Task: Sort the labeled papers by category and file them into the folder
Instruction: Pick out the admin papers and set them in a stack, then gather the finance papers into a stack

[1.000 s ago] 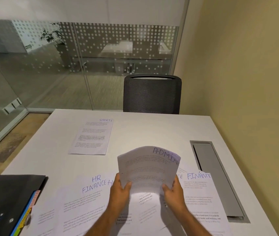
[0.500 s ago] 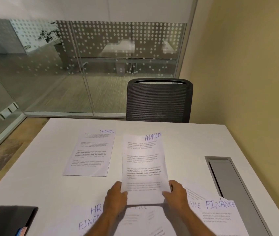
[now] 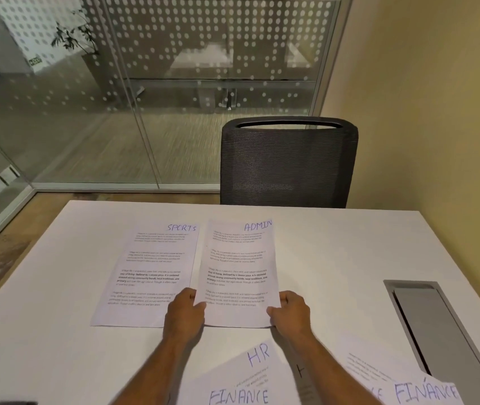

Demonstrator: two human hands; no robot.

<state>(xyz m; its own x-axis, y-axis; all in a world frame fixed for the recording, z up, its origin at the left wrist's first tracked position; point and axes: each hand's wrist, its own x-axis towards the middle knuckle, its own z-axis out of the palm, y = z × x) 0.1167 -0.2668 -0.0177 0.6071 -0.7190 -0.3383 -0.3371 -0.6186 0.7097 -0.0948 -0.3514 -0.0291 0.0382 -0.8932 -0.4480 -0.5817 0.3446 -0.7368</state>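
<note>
White ADMIN sheet [image 3: 238,273] is lying on the table [image 3: 335,258] just beside the SPORTS sheet [image 3: 151,273]; left hand [image 3: 184,312] and right hand [image 3: 290,314] are pinching its near corners. Thin, floppy paper is probably best handled by its edges.

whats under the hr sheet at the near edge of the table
A sheet marked FINANCE pokes out from beneath the HR sheet. The rest of that sheet, and anything else beneath, is covered or cut off by the frame.

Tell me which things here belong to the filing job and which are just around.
Job: ADMIN paper, held by left hand and right hand; SPORTS paper; HR paper; FINANCE papers.
Around: chair, table, cable hatch, plant.
</note>
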